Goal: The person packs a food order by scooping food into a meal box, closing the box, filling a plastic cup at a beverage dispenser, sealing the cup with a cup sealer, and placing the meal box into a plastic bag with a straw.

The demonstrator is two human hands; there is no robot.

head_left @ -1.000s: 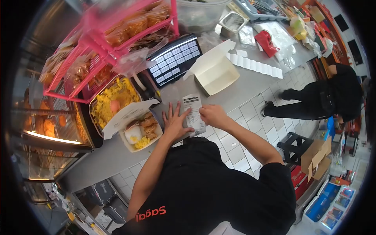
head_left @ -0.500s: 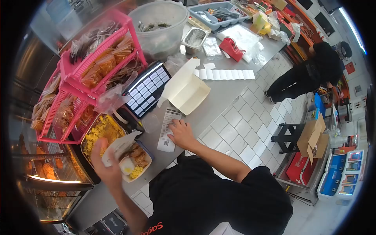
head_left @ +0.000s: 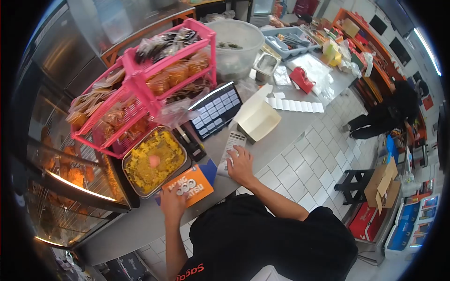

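Observation:
An orange takeaway box [head_left: 199, 187] with white lettering and blue sides is closed on the counter in front of me. My left hand [head_left: 173, 205] grips its left end, fingers over the lid; part of that end is hidden beneath the hand. To the right, my right hand [head_left: 241, 166] lies with fingers spread on a printed receipt [head_left: 233, 144], covering its middle. Behind the receipt stands an open, pale takeaway box [head_left: 260, 121] with its lid raised. A metal tray of yellow rice [head_left: 152, 164] sits just beyond the orange box.
Pink racks [head_left: 145, 70] of bagged sauces and a touchscreen [head_left: 216, 111] stand behind the rice. Further back are a clear tub [head_left: 234, 51], a blue cutlery tray [head_left: 290, 41] and a red tape dispenser [head_left: 302, 79]. A lit display case [head_left: 70, 173] borders the left. A person [head_left: 389, 110] stands far right.
The orange box's lid has come down, hiding the egg, rice and fried food. My left hand has moved from the raised lid onto the closed box. My right hand stays on the receipt.

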